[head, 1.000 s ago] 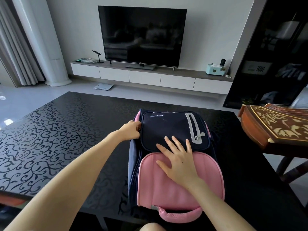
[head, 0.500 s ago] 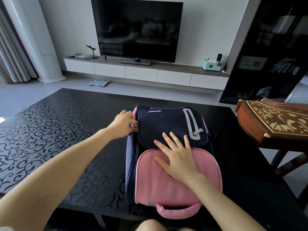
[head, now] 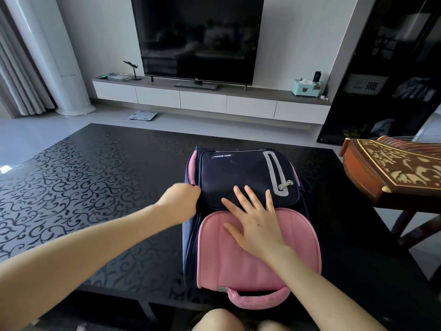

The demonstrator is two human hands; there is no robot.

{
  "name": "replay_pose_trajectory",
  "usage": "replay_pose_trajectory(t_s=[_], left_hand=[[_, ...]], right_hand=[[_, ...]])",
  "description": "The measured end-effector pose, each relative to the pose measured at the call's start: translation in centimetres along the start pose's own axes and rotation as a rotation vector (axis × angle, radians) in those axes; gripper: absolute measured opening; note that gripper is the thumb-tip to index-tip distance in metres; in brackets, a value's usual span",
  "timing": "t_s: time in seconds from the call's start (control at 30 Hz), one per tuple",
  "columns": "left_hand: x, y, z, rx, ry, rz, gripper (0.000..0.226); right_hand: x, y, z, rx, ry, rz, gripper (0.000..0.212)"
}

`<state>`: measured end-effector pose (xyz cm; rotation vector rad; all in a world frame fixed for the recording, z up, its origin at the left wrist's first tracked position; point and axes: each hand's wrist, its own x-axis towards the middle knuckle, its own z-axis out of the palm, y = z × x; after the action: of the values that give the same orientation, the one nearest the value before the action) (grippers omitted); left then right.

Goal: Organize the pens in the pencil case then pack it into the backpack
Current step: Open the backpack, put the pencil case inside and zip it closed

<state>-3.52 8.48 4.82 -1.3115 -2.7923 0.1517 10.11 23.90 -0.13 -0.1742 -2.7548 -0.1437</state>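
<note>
A navy and pink backpack [head: 241, 254] lies flat on the black table, its pink handle [head: 257, 298] toward me. My left hand [head: 180, 199] is closed in a pinch at the backpack's left side seam, where the zip runs; what the fingers grip is hidden and blurred. My right hand [head: 257, 223] rests flat on top of the backpack with the fingers spread, across the line between the navy pocket [head: 238, 173] and the pink panel. No pencil case or pens are in view.
The black table [head: 83, 187] with a scroll pattern stretches to the left. A wooden stringed instrument [head: 391, 173] stands at the right edge. Beyond the table are a TV [head: 198, 37], a low white cabinet [head: 210, 101] and a dark shelf unit [head: 391, 68].
My left hand has slid toward me along the backpack's left side. My right hand stays flat on the backpack. The view has tilted slightly.
</note>
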Motion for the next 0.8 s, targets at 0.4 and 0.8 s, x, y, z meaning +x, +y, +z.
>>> replay_pose_trajectory(t_s=[0.4, 0.8], left_hand=[[-2.3, 4.5, -1.8, -1.192, 0.038, -0.576, 0.015], [-2.6, 3.2, -4.5, -0.958, -0.212, -0.371, 0.038]], right_hand=[[-0.5, -2.5, -1.8, 0.126, 0.467, 0.071, 0.031], [1.4, -7.6, -3.3, 0.1, 0.36, 0.313, 0.029]])
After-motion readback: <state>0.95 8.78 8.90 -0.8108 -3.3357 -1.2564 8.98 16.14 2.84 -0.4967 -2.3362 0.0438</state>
